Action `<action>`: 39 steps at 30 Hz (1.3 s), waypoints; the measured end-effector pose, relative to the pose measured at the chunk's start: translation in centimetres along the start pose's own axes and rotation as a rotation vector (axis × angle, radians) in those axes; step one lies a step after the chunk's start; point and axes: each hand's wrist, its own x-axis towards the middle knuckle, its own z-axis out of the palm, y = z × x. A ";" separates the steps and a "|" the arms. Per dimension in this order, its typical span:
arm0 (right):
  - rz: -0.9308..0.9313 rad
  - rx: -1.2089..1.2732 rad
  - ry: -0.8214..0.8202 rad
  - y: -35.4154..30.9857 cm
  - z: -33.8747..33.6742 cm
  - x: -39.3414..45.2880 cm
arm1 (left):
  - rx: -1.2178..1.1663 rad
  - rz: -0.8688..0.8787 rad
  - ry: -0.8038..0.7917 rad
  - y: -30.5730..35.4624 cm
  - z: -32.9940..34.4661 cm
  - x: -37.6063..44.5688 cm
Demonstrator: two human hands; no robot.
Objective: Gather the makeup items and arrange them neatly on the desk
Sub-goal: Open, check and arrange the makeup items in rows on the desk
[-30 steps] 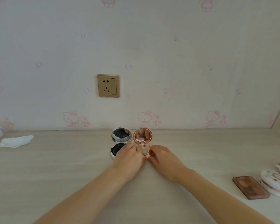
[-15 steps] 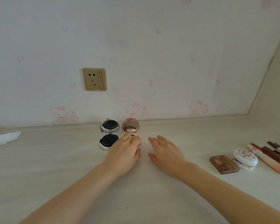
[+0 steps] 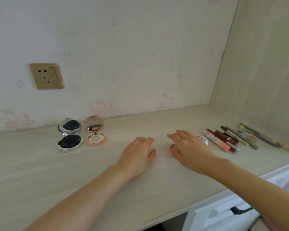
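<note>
Two open compacts stand side by side near the wall: a silver one with a black cushion and a rose-gold one with a mirror lid. My left hand hovers over the desk to their right, fingers relaxed and holding nothing. My right hand reaches right with straight fingers, lying over the brown eyeshadow palette, of which only a corner shows. The white round compact peeks out behind that hand. Further right lie several lip tubes and pencils and brushes.
A gold wall socket sits on the patterned wall above the compacts. A side panel closes the desk on the right. Below the desk's front right edge is white fabric or a bag.
Both hands have left the rose-gold compact, which now stands open beside the silver one. The right hand moved right onto the eyeshadow palette, and the view swung right.
</note>
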 end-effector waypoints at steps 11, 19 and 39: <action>0.197 0.159 -0.043 7.7 -1.1 -3.5 | -0.140 0.059 -0.120 8.1 5.1 5.3; 0.273 0.193 -0.079 8.7 0.2 -2.1 | -0.081 0.032 -0.178 9.5 5.7 8.4; 0.340 0.400 0.026 8.0 -1.7 -0.8 | -0.515 -0.094 -0.131 8.3 2.8 8.3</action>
